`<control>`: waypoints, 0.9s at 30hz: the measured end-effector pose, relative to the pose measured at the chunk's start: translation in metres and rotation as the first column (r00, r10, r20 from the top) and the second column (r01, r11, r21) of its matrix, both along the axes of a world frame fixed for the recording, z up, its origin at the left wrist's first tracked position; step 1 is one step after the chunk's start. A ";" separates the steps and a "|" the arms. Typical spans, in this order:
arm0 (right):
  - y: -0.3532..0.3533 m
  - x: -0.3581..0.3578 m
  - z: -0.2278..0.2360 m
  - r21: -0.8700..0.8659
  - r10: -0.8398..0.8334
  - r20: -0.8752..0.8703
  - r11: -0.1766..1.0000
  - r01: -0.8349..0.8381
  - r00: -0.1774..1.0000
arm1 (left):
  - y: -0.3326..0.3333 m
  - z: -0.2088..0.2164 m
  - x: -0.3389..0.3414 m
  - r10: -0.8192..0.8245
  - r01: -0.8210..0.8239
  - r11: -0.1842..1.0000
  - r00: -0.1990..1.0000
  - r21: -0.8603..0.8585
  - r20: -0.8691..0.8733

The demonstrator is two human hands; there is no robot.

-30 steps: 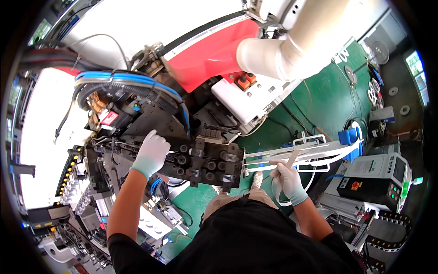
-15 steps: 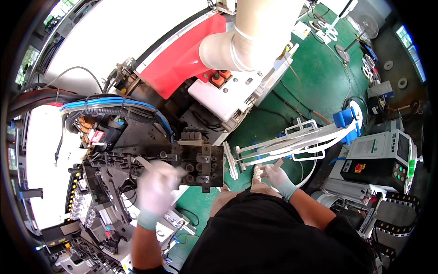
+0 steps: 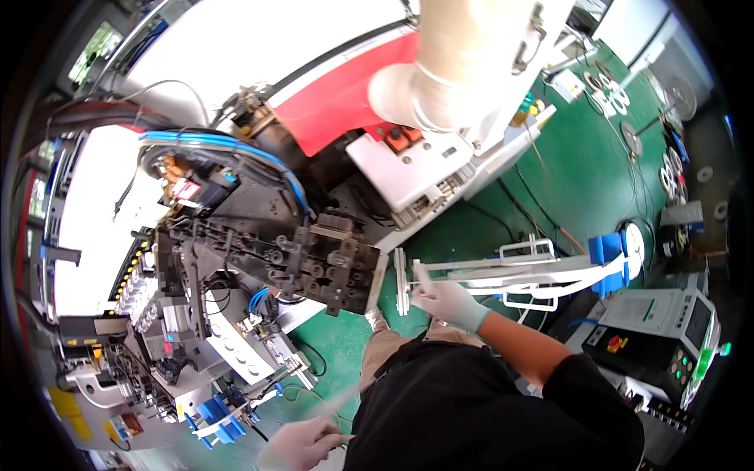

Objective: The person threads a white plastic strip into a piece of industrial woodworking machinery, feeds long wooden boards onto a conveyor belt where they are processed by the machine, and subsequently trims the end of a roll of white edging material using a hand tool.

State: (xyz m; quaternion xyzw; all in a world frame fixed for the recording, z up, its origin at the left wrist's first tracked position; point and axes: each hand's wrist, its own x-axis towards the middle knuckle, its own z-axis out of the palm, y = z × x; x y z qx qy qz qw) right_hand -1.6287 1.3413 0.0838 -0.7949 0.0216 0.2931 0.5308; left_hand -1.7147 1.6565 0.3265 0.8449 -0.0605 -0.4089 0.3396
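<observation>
— White strip [image 3: 421, 276]: pinched between thumb and fingertips of the gloved right hand [image 3: 446, 301], end poking up just beside the white wire guide frame [image 3: 503, 275].
— And outward from there?
— Runs right along the frame toward the blue clamp [image 3: 606, 250], above green floor [image 3: 565, 173]. Black roller block [image 3: 330, 263] close to the left of the hand, apart from it.
— Left hand [image 3: 302, 446]?
— Low at the picture's bottom edge, gloved, fingers curled round a thin pale strip end [image 3: 339, 404]; blurred, grip hard to make out. Blue clip [image 3: 216, 412] nearby to the left.
</observation>
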 end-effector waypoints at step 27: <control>-0.067 -0.059 0.058 -0.369 0.212 -0.045 0.905 -0.213 0.976 | -0.143 -0.259 0.089 0.457 -0.914 -0.238 0.193 -0.328 -0.868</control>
